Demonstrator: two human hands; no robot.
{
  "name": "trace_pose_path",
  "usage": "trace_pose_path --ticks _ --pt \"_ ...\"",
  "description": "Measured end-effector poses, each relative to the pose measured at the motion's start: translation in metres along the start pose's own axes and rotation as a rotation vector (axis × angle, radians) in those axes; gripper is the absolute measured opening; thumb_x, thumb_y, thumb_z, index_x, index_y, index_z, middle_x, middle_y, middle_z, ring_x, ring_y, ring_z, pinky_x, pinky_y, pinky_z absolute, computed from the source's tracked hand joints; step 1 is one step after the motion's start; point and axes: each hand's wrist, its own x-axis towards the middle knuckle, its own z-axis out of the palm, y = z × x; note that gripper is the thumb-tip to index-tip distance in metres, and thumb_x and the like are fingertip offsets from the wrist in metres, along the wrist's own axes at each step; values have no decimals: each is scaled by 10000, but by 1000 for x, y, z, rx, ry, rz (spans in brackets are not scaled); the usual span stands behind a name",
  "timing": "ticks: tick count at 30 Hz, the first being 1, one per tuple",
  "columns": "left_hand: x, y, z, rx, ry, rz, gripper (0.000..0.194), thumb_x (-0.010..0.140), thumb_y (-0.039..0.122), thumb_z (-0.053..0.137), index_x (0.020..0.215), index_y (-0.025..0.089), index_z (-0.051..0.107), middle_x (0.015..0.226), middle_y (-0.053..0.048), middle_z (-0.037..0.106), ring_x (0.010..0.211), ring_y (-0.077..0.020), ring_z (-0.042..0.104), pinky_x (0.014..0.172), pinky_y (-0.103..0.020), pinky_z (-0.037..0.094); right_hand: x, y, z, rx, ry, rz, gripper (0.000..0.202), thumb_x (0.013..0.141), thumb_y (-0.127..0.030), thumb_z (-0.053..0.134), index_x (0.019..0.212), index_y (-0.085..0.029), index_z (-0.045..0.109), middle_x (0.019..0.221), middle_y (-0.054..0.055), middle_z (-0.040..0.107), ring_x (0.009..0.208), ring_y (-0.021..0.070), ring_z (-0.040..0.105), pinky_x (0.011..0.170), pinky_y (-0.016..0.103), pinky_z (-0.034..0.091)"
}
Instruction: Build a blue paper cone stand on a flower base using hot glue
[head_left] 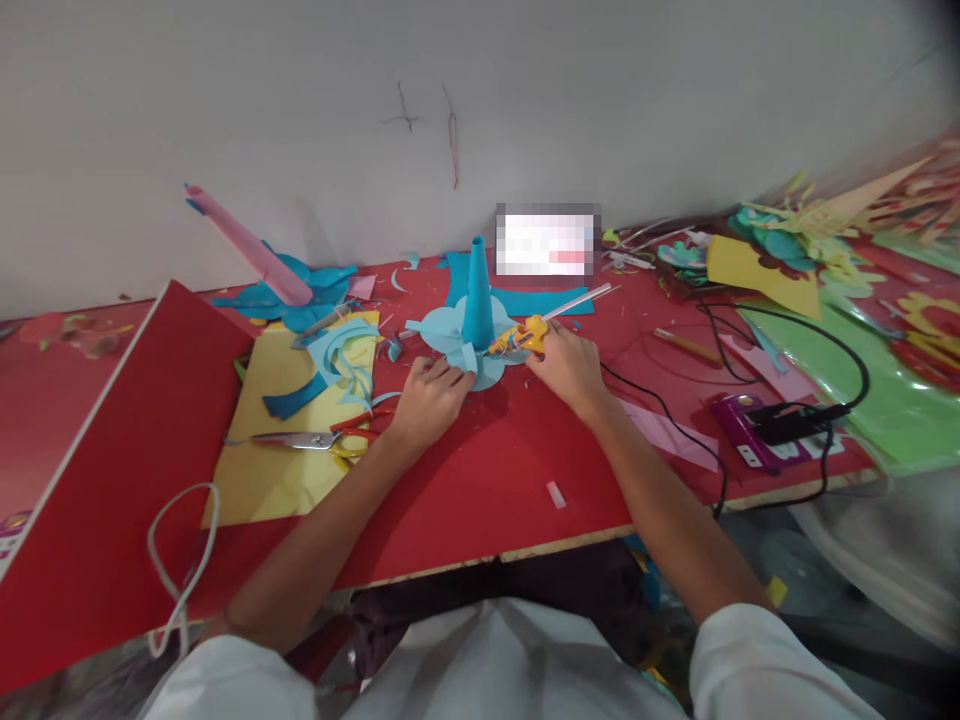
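Note:
A blue cone (pixel 478 300) stands upright on a light blue petal-shaped base (pixel 442 328) in the middle of the red table. My left hand (pixel 433 400) is closed at the near left edge of the base, its fingers pinching a light blue petal. My right hand (pixel 568 368) is wrapped round a yellow glue gun (pixel 534 333), whose tip points left at the foot of the cone. A clear glue stick (pixel 581 300) sticks out from the back of the gun.
Scissors (pixel 300 440) lie on yellow sheets (pixel 247 480) at the left, near a red upright panel (pixel 142 450). Behind them, a pink cone (pixel 255 250) leans on blue petals. A purple power strip (pixel 757 435) with black cables sits at the right. A blurred screen (pixel 546 243) stands behind.

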Motion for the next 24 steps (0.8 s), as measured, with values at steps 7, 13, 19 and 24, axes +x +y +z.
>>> trace_pose_path --ticks 7,13,19,24 --pt "-3 3 1 -23 -21 11 255 1020 123 493 1048 200 734 873 -86 731 845 -256 663 839 -432 380 3 9 3 67 72 41 357 947 -330 604 1255 -155 651 1155 168 750 980 313 699 741 343 438" --pt "-3 2 4 -35 -28 24 258 1022 137 500 1078 204 742 915 -89 729 887 -261 672 871 -444 395 0 -2 7 114 75 10 450 982 -475 598 1287 -150 661 1162 172 756 989 314 715 741 341 448" --pt "-2 1 3 -9 -40 60 254 1034 136 481 1052 198 727 899 -85 717 879 -250 655 851 -427 394 0 -8 11 127 34 -23 496 990 -514 607 1324 -149 645 1197 180 753 1036 312 716 737 326 443" --pt "-1 3 0 -13 -53 107 239 1029 111 483 1028 181 712 894 -84 717 884 -246 645 864 -415 398 1 -9 11 126 29 -26 506 999 -503 601 1351 -140 627 1215 191 747 1051 314 713 742 324 442"
